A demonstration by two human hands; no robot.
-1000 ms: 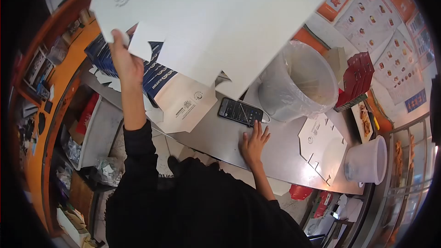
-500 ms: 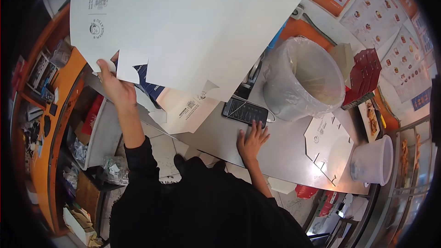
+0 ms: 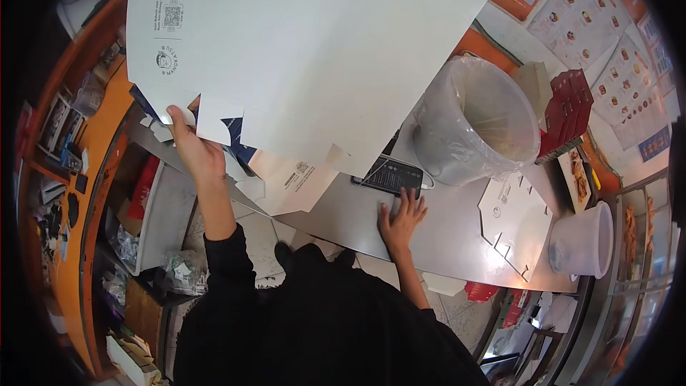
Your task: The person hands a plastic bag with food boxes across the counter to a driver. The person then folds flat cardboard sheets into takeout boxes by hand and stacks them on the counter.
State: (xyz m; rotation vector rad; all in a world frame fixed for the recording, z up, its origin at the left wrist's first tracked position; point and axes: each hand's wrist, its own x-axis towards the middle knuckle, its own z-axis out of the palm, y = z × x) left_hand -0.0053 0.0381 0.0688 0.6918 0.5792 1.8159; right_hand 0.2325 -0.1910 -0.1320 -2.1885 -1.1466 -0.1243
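Observation:
A large white flat cardboard box blank [image 3: 300, 57], printed with a logo and a QR code, fills the upper middle. My left hand [image 3: 196, 150] grips its lower left edge, thumb on top and the other fingers hidden behind. Other folded blanks [image 3: 296, 186] lie under it on the metal table [image 3: 343, 218], some showing dark blue. My right hand [image 3: 404, 223] rests with fingers spread at the lower edge of a black phone [image 3: 389, 175], whose screen is lit and which has a white cable. The raised blank covers the phone's upper left part.
A clear bin with a plastic liner [image 3: 475, 125] stands right of the phone. Another white box blank [image 3: 514, 218] lies nearby, with a white tub [image 3: 580, 239] at the table's right end. Red boxes [image 3: 568, 111] stand by the wall. Orange shelving [image 3: 96, 193] runs along the left.
The big blank and my left hand have shifted slightly right and down in view, so the blank's corner covers more of the phone. My right hand stays at the phone's edge.

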